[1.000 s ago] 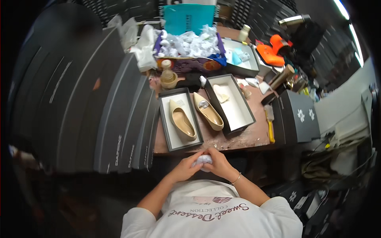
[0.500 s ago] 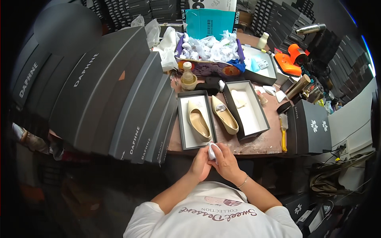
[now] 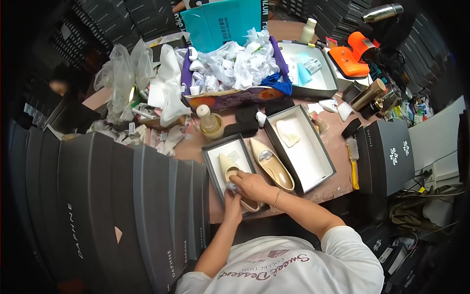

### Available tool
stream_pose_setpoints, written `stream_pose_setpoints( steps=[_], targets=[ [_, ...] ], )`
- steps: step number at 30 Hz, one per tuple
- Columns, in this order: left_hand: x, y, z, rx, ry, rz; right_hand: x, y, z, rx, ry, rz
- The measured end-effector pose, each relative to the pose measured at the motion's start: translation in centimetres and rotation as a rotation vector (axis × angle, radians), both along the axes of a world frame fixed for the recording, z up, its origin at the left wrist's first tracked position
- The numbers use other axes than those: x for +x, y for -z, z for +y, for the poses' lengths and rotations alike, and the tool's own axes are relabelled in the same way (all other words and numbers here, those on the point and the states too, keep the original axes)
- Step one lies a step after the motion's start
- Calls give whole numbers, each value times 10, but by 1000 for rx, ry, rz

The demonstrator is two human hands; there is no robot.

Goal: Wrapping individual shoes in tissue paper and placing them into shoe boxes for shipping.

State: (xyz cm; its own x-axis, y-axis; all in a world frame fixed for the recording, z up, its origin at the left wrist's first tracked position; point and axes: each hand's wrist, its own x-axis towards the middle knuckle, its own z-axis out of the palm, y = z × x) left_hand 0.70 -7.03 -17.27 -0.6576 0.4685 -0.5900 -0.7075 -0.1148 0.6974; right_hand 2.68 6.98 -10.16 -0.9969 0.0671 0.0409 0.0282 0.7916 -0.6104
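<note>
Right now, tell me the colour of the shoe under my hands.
The shoe is pale cream outside; the head view shows it best.

Two bare hands (image 3: 254, 187) (image 3: 233, 208), two cream shoes (image 3: 279, 177) (image 3: 226, 162), three open white-lined boxes (image 3: 309, 159) (image 3: 207, 161) (image 3: 324, 81), one purple box (image 3: 230, 99), one yellow-handled brush (image 3: 353, 166) and one orange device (image 3: 346, 62) share one worktable (image 3: 338, 131).

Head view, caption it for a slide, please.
Left hand and right hand meet at a pale wad over a beige pump in an open shoebox, another pump alongside.

A beige pointed shoe (image 3: 227, 163) sits upright in a box (image 3: 243, 159).
</note>
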Motion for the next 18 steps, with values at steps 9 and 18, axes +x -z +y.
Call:
stream_pose_setpoints(
  steps=[9, 18],
  targets=[
    [15, -28, -15, 38, 125, 237, 22, -12, -1, 206, -58, 160],
    [52, -60, -45, 74, 124, 456, 41, -36, -27, 439, -125, 190]
  ],
)
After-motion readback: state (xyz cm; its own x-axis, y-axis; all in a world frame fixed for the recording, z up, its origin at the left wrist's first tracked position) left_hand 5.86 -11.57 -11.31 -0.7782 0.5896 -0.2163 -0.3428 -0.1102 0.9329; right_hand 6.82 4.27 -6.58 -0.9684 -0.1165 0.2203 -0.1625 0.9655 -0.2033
